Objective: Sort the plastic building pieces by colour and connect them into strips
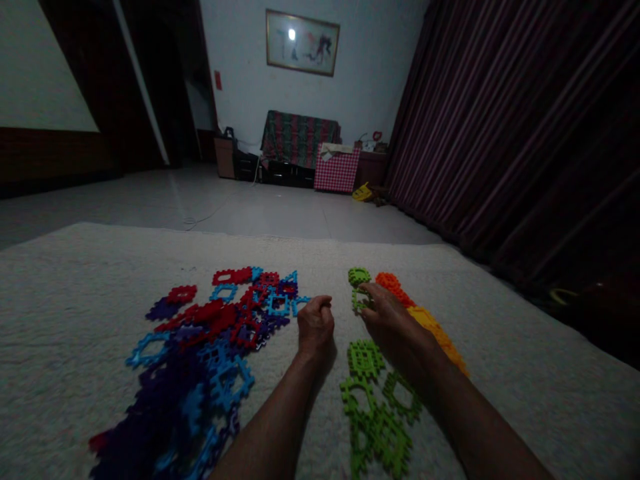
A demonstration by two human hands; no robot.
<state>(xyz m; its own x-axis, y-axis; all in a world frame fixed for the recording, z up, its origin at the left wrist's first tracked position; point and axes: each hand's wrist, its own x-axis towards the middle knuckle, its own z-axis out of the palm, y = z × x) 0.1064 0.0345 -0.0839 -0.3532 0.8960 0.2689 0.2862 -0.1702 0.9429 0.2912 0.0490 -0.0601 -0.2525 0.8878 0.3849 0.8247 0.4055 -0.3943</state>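
My right hand has its thumb and fingers at the edge of a light green, notched plastic building piece. Just beyond it lies another green piece. My left hand is closed with its fingers curled in; whatever may be inside is hidden. Beside that hand, a light blue square frame piece lies at the edge of a mixed pile of red pieces, light blue pieces and dark purple pieces. Several more green pieces lie between my forearms.
Orange pieces and yellow pieces form a row right of my right hand, partly behind that arm. Everything lies on a pale textured mat. Beyond are a tiled floor, a covered low cabinet and dark curtains.
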